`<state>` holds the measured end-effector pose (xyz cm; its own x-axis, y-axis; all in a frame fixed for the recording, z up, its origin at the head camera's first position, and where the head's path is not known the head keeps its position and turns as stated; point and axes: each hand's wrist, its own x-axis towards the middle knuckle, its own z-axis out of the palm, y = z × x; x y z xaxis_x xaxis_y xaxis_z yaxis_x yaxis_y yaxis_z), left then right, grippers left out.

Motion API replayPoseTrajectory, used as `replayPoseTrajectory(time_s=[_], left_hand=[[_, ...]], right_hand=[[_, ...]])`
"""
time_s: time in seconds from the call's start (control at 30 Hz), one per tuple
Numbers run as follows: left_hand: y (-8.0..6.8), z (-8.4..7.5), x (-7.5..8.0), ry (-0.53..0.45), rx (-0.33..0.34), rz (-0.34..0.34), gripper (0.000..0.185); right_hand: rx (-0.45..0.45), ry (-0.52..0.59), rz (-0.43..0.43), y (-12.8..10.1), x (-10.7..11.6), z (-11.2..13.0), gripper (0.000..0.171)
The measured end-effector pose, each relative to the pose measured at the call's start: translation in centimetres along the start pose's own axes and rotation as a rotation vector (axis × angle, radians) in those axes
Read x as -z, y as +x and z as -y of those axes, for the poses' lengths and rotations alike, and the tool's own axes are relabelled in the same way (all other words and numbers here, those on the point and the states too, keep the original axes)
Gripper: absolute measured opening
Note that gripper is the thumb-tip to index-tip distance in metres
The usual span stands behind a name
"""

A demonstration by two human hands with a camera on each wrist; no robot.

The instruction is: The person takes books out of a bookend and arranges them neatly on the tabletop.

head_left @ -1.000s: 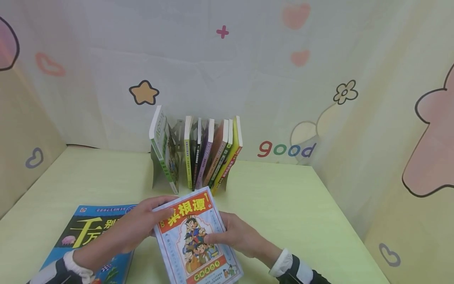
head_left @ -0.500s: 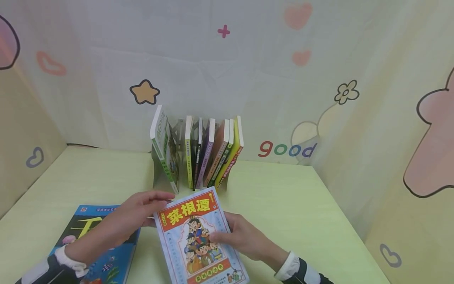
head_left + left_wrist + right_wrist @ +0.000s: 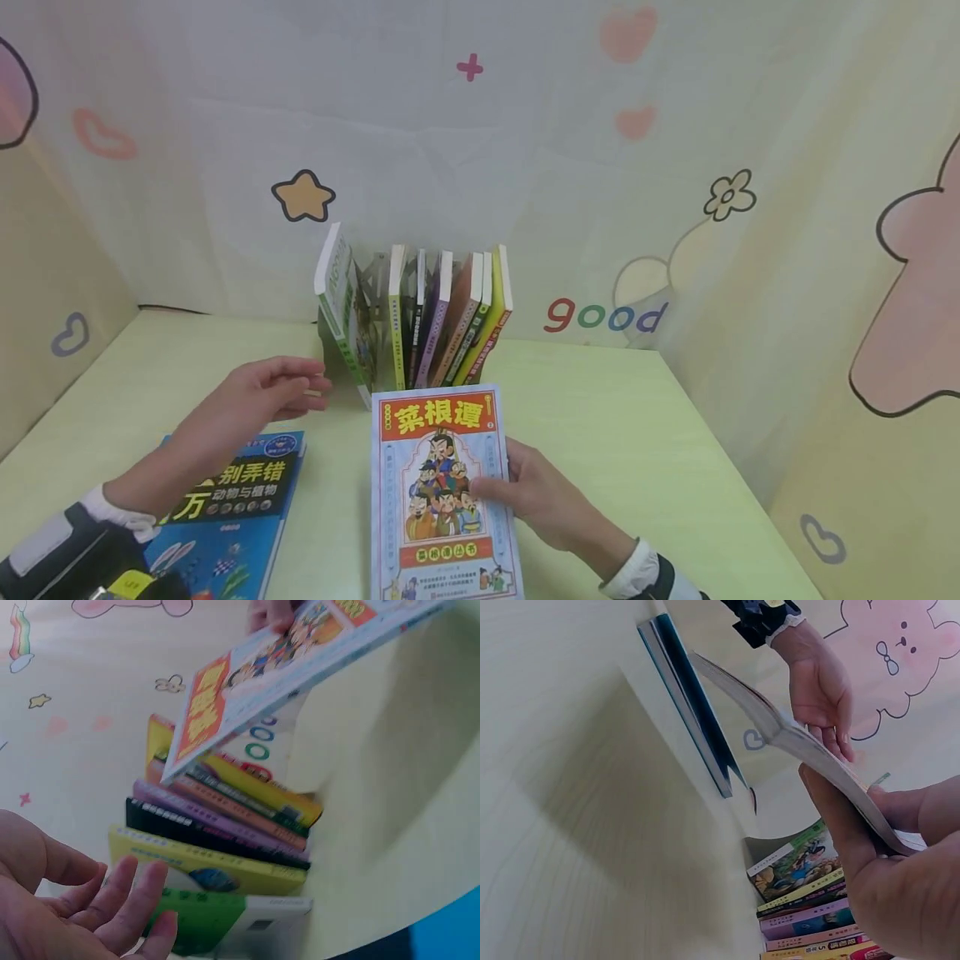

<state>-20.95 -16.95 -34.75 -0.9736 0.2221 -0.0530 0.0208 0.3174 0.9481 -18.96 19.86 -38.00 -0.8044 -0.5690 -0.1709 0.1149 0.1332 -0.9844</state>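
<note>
Fingers [image 3: 491, 487] of my right hand [image 3: 540, 500] alone now grasp the comic book [image 3: 442, 492]; my left hand [image 3: 258, 396] has released it, seemingly hovering before the book rack [image 3: 412, 325].

Pale green table [image 3: 637, 433]. Pastel cloth backdrop [image 3: 525, 167] behind and at sides, printed with star [image 3: 303, 196], hearts, flower [image 3: 730, 195], word "good" [image 3: 606, 316]. Soft, even light.
</note>
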Motion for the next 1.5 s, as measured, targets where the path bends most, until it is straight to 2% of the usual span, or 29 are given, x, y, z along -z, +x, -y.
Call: replayPoseTrajectory(time_s=[0.2, 0.3, 0.43, 0.67, 0.93, 1.17, 1.5], left_hand=[[1.0, -1.6, 2.6, 0.121, -0.065, -0.124, 0.048], [2.0, -2.4, 3.3, 0.166, -0.091, -0.181, 0.049], [3.5, -2.8, 3.6, 0.185, -0.099, -0.201, 0.053], [6.4, -2.7, 3.4, 0.243, -0.115, -0.191, 0.058], [8.7, -2.3, 3.4, 0.174, -0.146, -0.061, 0.061], [9.7, -2.1, 3.6, 0.049, -0.147, -0.039, 0.063], [10.3, -2.0, 3.2, 0.021, -0.1, -0.016, 0.063]], right_hand=[[0.007, 0.04, -0.009, -0.7, 0.3, 0.1, 0.061], [0.016, 0.064, -0.009, -1.0, 0.4, 0.2, 0.06], [0.02, 0.084, -0.014, -1.3, 0.4, 0.4, 0.06], [0.019, 0.11, -0.006, -2.2, 0.6, 0.7, 0.064], [0.04, 0.122, -0.005, -3.1, 1.3, 1.0, 0.066], [0.033, 0.137, -0.021, -3.7, 1.8, 1.0, 0.066], [0.013, 0.179, -0.01, -4.5, 1.5, 0.7, 0.066]])
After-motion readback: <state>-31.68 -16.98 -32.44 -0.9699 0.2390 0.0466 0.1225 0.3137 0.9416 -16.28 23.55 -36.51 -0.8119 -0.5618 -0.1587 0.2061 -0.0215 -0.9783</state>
